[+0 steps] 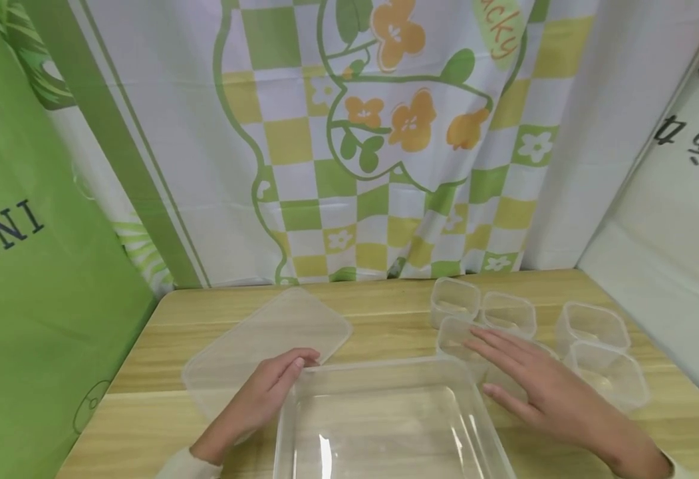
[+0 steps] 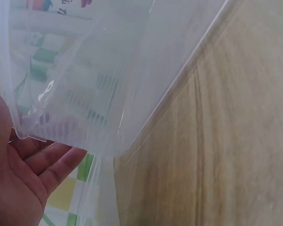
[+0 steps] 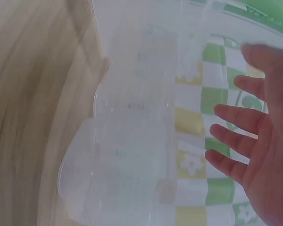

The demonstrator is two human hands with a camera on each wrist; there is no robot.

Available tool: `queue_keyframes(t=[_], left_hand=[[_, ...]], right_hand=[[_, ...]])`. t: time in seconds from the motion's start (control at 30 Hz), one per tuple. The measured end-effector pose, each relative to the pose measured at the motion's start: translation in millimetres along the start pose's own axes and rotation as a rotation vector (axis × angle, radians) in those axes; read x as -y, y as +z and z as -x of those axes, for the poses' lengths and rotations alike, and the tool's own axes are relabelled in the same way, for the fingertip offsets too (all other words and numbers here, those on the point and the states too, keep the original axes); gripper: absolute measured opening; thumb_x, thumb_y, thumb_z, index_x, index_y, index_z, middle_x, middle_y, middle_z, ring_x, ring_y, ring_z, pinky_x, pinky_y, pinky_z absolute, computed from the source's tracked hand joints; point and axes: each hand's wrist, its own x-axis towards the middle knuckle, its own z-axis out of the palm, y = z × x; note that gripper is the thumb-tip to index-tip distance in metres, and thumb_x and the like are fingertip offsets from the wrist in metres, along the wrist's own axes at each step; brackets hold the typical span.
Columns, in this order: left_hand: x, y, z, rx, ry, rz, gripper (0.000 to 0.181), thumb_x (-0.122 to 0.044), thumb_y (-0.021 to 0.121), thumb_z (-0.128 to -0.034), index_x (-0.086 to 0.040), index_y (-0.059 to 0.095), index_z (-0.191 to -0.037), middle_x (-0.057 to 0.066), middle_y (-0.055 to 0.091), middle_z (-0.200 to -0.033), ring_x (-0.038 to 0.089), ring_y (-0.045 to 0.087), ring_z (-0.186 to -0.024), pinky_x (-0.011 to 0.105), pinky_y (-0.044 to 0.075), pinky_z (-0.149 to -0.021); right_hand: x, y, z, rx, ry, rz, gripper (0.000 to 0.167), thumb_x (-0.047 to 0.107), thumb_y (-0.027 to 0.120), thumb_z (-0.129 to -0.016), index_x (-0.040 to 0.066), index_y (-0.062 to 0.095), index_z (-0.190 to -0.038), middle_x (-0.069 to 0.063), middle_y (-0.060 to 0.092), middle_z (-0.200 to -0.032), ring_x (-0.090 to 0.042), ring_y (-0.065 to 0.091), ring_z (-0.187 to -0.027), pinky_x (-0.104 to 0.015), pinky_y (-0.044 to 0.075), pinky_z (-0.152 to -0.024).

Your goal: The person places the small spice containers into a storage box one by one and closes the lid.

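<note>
A large clear plastic box [image 1: 379, 363] stands uncovered at the table's front. My left hand [image 1: 265, 389] holds its far left corner; in the left wrist view, the fingers [image 2: 49, 162] bend behind the corner of the box [image 2: 80, 94]. Over the small clear containers right of the box hovers my right hand [image 1: 543, 392], its fingers extended and holding nothing. In the right wrist view that hand [image 3: 259, 136] is spread, apart from the small containers [image 3: 75, 174]. One small container [image 1: 453, 332] is partly hidden behind its fingertips.
A translucent flat lid [image 1: 259, 332] lies left of the box, partly under my left forearm. More small containers stand at the back [image 1: 455, 303] and right [image 1: 609, 376] of the wooden table [image 1: 145, 372]. Behind hangs a checkered curtain [image 1: 373, 213].
</note>
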Motion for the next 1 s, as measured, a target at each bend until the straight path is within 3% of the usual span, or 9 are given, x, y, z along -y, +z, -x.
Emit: queue_keyframes(t=[0.23,0.4,0.57,1.0], left_hand=[[0.2,2.3,-2.5,0.01,-0.048,0.063,0.034,-0.02,0.037,-0.1144,-0.009,0.066,-0.129,0.005,0.068,-0.129,0.026,0.058,-0.128,0.052,0.042,-0.109],[2.7,4.9,-4.0,0.022,-0.038,0.076,0.035,-0.019,0.037,-0.1143,-0.005,0.067,-0.123,0.008,0.07,-0.124,0.025,0.061,-0.123,0.047,0.045,-0.107],[3.8,9.6,-4.3,0.063,-0.084,0.135,0.038,-0.024,0.035,-0.1149,-0.005,0.066,-0.123,0.005,0.071,-0.12,0.021,0.064,-0.116,0.042,0.049,-0.103],[1.8,2.3,1.7,0.061,-0.082,0.127,0.035,-0.022,0.035,-0.1147,-0.007,0.066,-0.123,0.005,0.07,-0.123,0.027,0.06,-0.123,0.045,0.045,-0.107]], right_hand=[[-8,-11,7.2,-0.057,0.066,-0.07,0.065,0.009,0.075,-0.093,0.016,0.051,-0.152,-0.007,0.05,-0.154,-0.013,0.033,-0.148,-0.021,0.016,-0.12],[-14,-15,13.0,-0.085,0.093,-0.056,0.061,0.007,0.075,-0.092,0.014,0.055,-0.149,-0.009,0.056,-0.147,-0.013,0.033,-0.146,-0.023,0.016,-0.12],[-22,-20,22.6,-0.113,0.127,-0.025,0.059,0.006,0.077,-0.089,0.011,0.058,-0.145,-0.008,0.059,-0.143,-0.009,0.033,-0.145,-0.022,0.016,-0.119],[-43,-26,48.8,-0.16,0.221,0.017,0.059,0.009,0.081,-0.087,0.013,0.06,-0.142,-0.011,0.058,-0.142,-0.007,0.028,-0.146,-0.023,0.013,-0.12]])
